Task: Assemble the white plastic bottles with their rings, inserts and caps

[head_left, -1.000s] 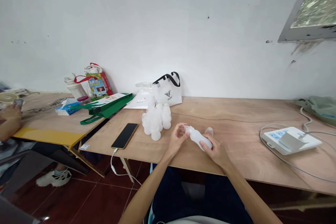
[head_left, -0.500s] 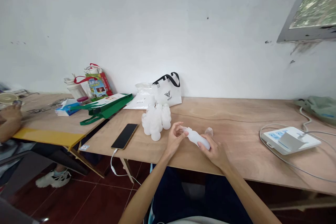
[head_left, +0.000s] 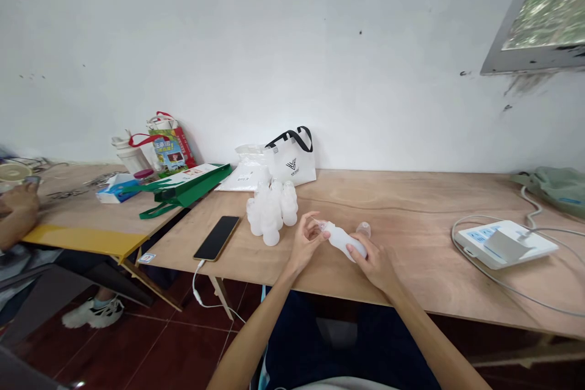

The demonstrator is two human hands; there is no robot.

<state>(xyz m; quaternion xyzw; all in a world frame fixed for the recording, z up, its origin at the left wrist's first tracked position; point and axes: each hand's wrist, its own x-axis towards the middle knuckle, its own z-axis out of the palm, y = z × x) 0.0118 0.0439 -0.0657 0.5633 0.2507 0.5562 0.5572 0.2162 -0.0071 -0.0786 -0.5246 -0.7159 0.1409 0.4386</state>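
Note:
A frosted white plastic bottle (head_left: 342,240) lies tilted between my two hands above the wooden table. My right hand (head_left: 373,261) is closed around its lower body, thumb along the near side. At the other end, the fingers of my left hand (head_left: 307,239) are curled around the bottle's clear cap (head_left: 322,225). Just beyond my right hand, a loose clear cap (head_left: 364,230) rests on the tabletop. To the left of my left hand stands a tight cluster of similar white bottles (head_left: 270,210).
A phone (head_left: 217,237) with a white cable lies at left. Behind the bottles are a white tote bag (head_left: 295,164) and a white plastic package (head_left: 247,175). A white device (head_left: 506,245) with cables sits at right. Another person's hand (head_left: 21,201) shows at the neighbouring table.
Both hands keep their hold on the bottle in almost the same place. Only slight shifts of the fingers and of the camera view show.

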